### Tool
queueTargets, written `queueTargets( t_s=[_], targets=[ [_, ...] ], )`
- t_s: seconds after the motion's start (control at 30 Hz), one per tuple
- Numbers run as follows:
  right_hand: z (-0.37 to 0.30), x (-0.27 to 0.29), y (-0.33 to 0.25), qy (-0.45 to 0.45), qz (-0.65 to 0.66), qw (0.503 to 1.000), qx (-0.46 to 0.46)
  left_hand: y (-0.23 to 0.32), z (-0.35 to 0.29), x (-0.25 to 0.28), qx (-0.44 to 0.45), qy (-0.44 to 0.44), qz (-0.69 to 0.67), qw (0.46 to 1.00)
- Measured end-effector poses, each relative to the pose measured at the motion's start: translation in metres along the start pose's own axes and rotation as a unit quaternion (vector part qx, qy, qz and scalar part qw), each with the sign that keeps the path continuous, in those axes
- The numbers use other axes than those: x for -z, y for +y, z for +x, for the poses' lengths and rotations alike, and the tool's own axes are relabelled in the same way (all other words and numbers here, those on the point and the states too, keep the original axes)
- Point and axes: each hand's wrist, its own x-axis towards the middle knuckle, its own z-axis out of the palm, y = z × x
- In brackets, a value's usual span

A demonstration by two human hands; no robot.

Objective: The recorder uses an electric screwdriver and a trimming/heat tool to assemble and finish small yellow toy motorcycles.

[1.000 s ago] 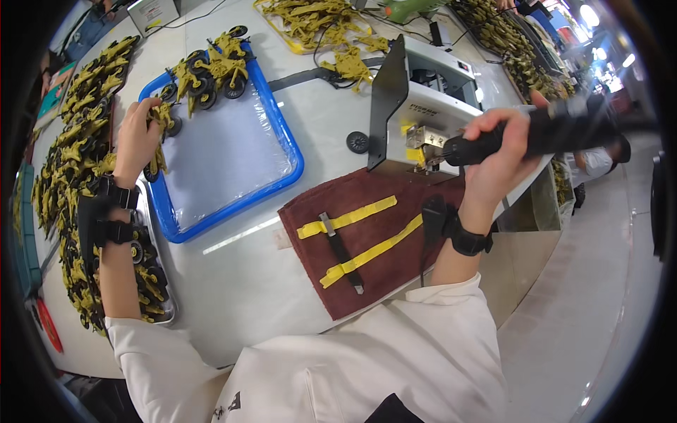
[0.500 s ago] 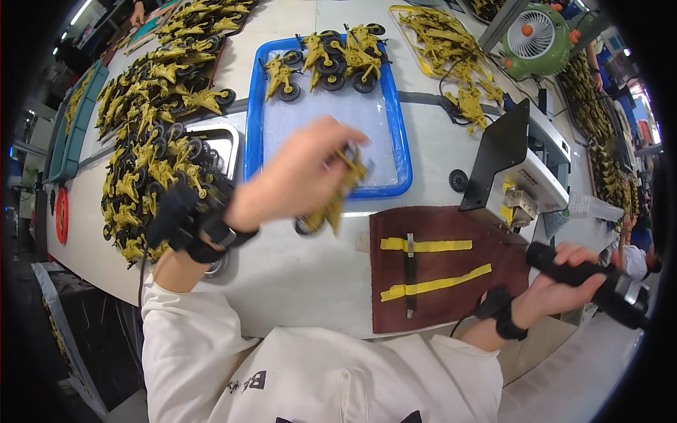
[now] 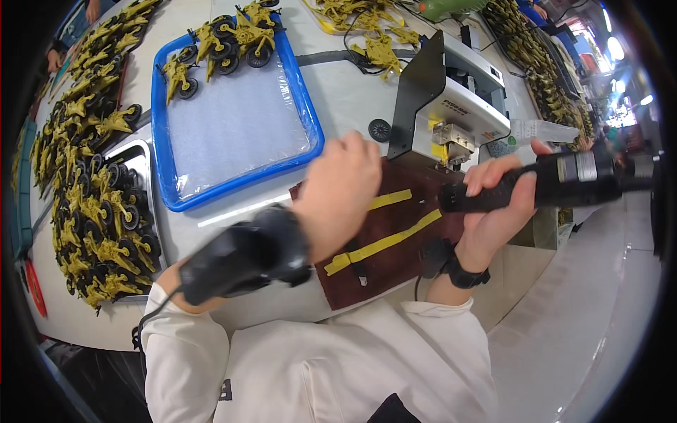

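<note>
My right hand (image 3: 502,201) is wrapped round a thick black electric screwdriver (image 3: 578,176), which lies sideways at the right of the bench. My left hand (image 3: 344,187) hovers over the dark red mat (image 3: 395,243), back toward me and fingers curled; whatever it holds is hidden beneath it. Yellow strips of tape (image 3: 384,243) run across the mat. Just beyond the mat stands a white and black box-shaped machine (image 3: 462,106) with a small metal block at its front. A loose black wheel (image 3: 379,130) lies beside that machine.
A blue tray (image 3: 161,151) holds several yellow toy motorbikes (image 3: 218,42) at its far end. More motorbikes (image 3: 106,225) are heaped at the left, by a metal tray (image 3: 149,190). Yellow parts (image 3: 377,53) lie at the back. A green fan (image 3: 444,8) stands behind the machine.
The view has swung right. My left hand has moved from the blue tray to the mat; the yellow toy motorbike seen in it is now out of sight. The screwdriver has come closer to the mat.
</note>
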Motion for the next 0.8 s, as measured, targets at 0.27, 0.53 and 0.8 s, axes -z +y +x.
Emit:
queueTargets(
  t_s=[0.27, 0.53, 0.8],
  targets=[
    [-0.014, 0.039, -0.038, 0.015, 0.007, 0.998, 0.057, -0.014, -0.01, -0.02, -0.178, 0.114, -0.274, 0.938],
    [-0.025, 0.014, -0.018, -0.022, 0.092, 0.995, 0.015, -0.011, -0.031, -0.064, -0.207, 0.06, -0.2, 0.956],
    [-0.03, -0.013, -0.001, -0.045, 0.038, 0.998, 0.028, -0.003, -0.047, -0.074, -0.066, 0.12, -0.189, 0.972]
  ],
)
